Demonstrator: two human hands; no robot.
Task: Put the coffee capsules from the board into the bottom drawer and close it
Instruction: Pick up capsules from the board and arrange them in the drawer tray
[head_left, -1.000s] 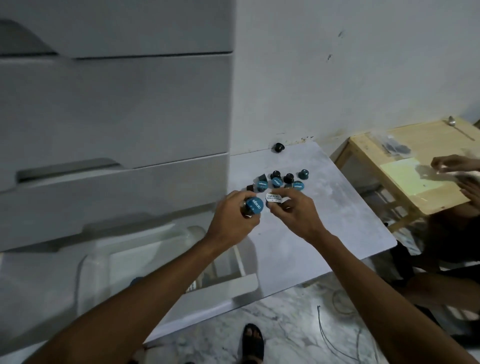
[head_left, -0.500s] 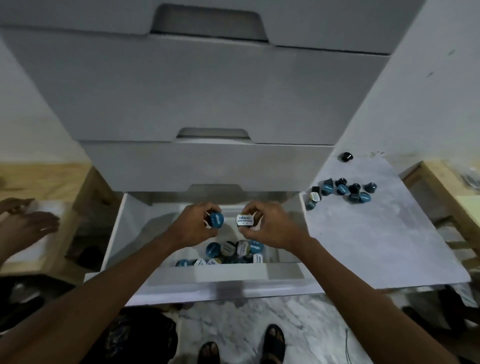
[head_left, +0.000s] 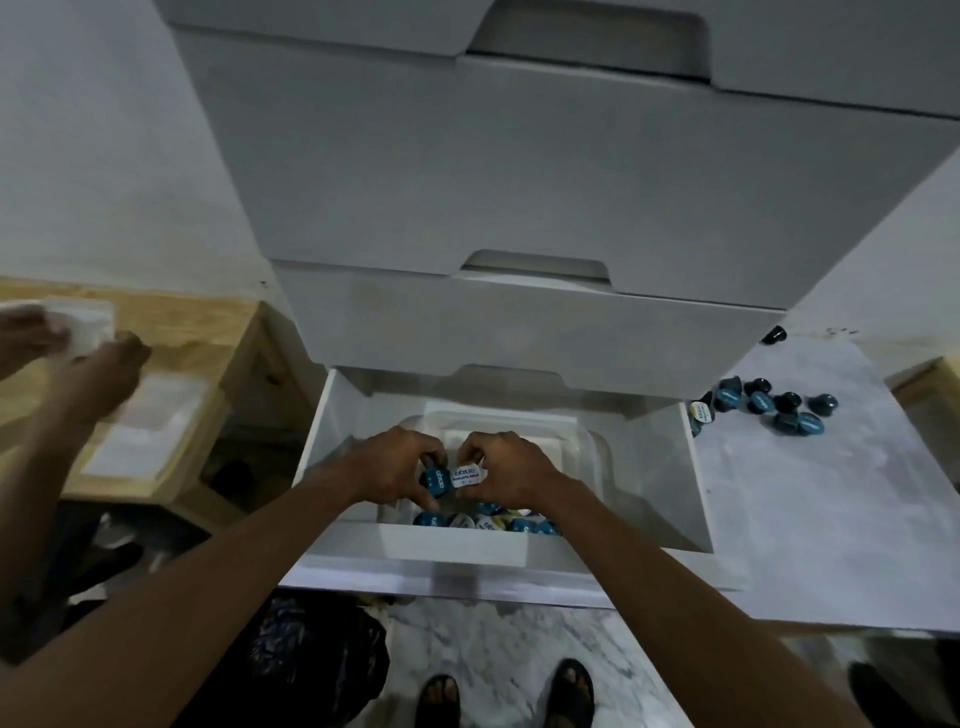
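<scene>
The bottom drawer (head_left: 696, 493) of the grey cabinet stands pulled out, with several blue and white coffee capsules (head_left: 488, 521) lying in a clear tub inside it. My left hand (head_left: 395, 467) grips a blue-lidded capsule (head_left: 435, 478) just above that pile. Beside it my right hand (head_left: 511, 467) holds a white-lidded capsule (head_left: 468, 475). Both hands are inside the drawer opening, nearly touching. To the right, several more dark and blue capsules (head_left: 763, 408) sit clustered on the white board (head_left: 831, 519). One black capsule (head_left: 774, 334) lies apart near the wall.
Closed grey drawers (head_left: 519, 332) overhang the open one. A wooden table (head_left: 171, 332) stands at left, where another person's hands (head_left: 98, 374) handle white bags. My sandalled feet (head_left: 569, 691) stand on marble floor below the drawer front. A dark bag (head_left: 311, 660) lies at lower left.
My hands carried the two capsules from the board leftward to the drawer and have now lowered them close to the pile inside. The view swung left with them.
</scene>
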